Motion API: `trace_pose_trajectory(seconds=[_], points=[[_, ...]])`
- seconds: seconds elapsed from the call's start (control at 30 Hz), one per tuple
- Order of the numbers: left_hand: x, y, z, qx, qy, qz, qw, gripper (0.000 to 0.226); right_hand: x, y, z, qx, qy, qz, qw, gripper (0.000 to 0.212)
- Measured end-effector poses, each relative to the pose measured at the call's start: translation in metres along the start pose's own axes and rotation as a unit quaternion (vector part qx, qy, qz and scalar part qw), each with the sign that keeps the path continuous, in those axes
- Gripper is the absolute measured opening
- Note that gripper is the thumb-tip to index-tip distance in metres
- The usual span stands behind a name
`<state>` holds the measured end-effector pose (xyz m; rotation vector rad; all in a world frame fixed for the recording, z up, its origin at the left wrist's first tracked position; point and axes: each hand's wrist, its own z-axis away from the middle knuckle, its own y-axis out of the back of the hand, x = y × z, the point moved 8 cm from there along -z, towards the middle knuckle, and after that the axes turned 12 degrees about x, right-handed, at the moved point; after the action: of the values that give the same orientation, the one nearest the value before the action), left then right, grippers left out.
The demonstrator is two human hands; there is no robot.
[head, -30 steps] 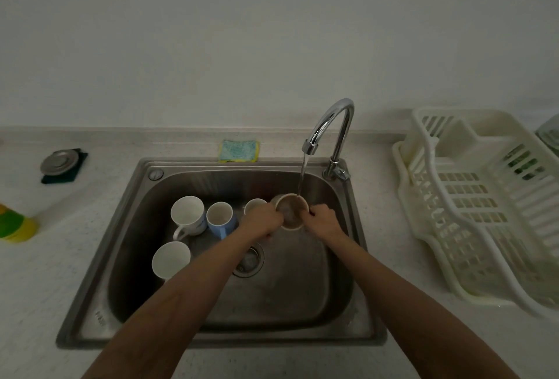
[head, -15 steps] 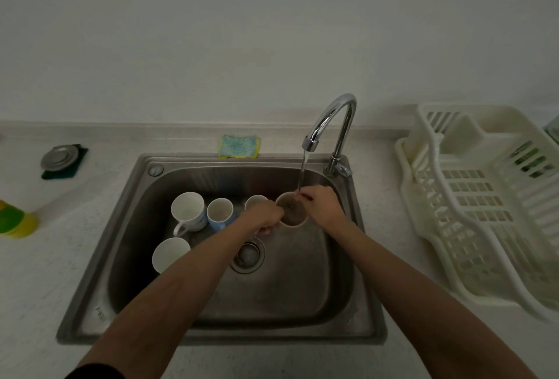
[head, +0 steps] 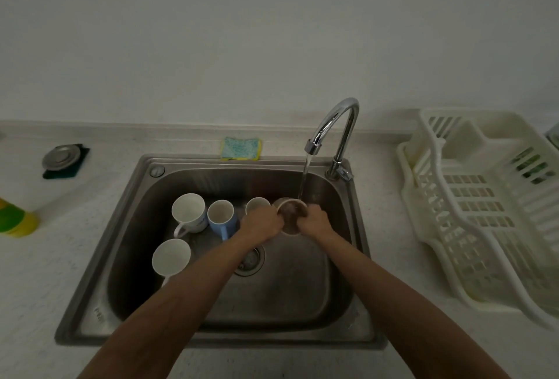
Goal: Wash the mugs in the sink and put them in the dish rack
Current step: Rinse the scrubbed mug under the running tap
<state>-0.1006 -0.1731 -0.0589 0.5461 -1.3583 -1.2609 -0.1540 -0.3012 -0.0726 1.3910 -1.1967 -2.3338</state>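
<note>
I hold a pale mug [head: 291, 214] under the running stream from the tap [head: 335, 124], inside the steel sink [head: 127, 227]. My left hand [head: 262, 223] grips its left side and my right hand [head: 314, 218] grips its right side at the rim. Water fills the mug. Standing in the sink's left half are a white mug [head: 188, 211], a blue mug [head: 221, 217], another white mug [head: 171, 257], and one more mug [head: 256, 205] partly hidden behind my left hand. The cream dish rack [head: 472, 206] on the right counter holds no mugs.
A blue and yellow sponge [head: 241, 148] lies behind the sink. A metal sink strainer [head: 61, 155] on a dark pad sits at far left, with a green and yellow bottle [head: 15, 218] at the left edge. The drain [head: 250, 260] is under my left forearm.
My right hand slid from the mug's top rim down to its right side. The mug stays under the stream, and the other mugs have not moved.
</note>
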Motion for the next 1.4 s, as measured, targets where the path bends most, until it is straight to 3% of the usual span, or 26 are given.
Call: trace_pose_trajectory(seconds=[0.1,0.2,0.23,0.33,0.47,0.6,0.67,0.73,0.77,0.83,0.9,0.97,1.07,1.2,1.33,1.4], points=[[-0.001,0.003,0.003,0.014,-0.021,-0.014,1.000,0.032,-0.035,0.010,0.000,0.043,0.129,-0.017,0.991,0.044],[-0.005,0.007,0.007,0.049,-0.046,-0.041,0.997,0.027,-0.044,0.021,0.019,0.090,0.280,-0.018,0.956,0.045],[-0.007,0.005,0.009,0.051,-0.051,-0.047,0.996,0.026,-0.034,0.024,0.022,0.100,0.271,-0.025,0.957,0.044],[-0.012,0.000,0.015,0.057,-0.052,-0.027,0.997,0.025,-0.009,0.027,0.023,0.099,0.136,-0.056,0.984,0.036],[-0.010,-0.001,0.014,0.056,-0.040,0.027,0.997,0.026,-0.037,0.030,0.028,0.120,0.228,-0.057,0.965,0.044],[0.000,0.004,0.011,0.052,-0.064,0.001,0.997,0.038,-0.010,0.023,0.013,0.045,0.125,0.006,0.991,0.044],[0.006,0.005,0.012,0.038,-0.074,-0.020,0.996,0.038,-0.019,0.022,0.015,0.047,0.184,0.026,0.981,0.046],[0.009,0.006,0.012,0.035,-0.072,-0.020,0.997,0.038,-0.034,0.025,0.017,0.046,0.274,-0.013,0.961,0.049],[0.008,0.004,0.012,0.026,-0.066,-0.013,0.997,0.038,-0.035,0.027,0.016,0.033,0.279,-0.031,0.959,0.048],[0.006,0.000,0.014,0.005,-0.040,0.020,0.999,0.037,-0.020,0.029,0.013,0.004,0.200,-0.061,0.978,0.043],[0.000,-0.011,0.015,-0.030,0.033,0.134,0.990,0.033,0.008,0.014,0.019,-0.065,0.026,-0.122,0.990,0.045],[-0.002,-0.019,0.018,-0.073,0.118,0.267,0.954,0.029,0.022,-0.004,0.030,-0.126,-0.094,-0.229,0.961,0.058],[0.001,-0.021,0.027,-0.155,0.166,0.350,0.909,0.027,0.029,-0.012,0.023,-0.114,-0.134,-0.362,0.915,0.087],[-0.001,-0.027,0.036,-0.239,0.156,0.409,0.867,0.025,0.026,-0.009,0.024,-0.140,-0.177,-0.513,0.828,0.070],[-0.003,-0.044,0.045,-0.279,0.167,0.470,0.821,0.035,0.028,-0.012,0.028,-0.191,-0.188,-0.521,0.811,0.066],[0.000,-0.048,0.048,-0.273,0.174,0.487,0.811,0.034,0.028,-0.011,0.026,-0.175,-0.189,-0.491,0.832,0.063]])
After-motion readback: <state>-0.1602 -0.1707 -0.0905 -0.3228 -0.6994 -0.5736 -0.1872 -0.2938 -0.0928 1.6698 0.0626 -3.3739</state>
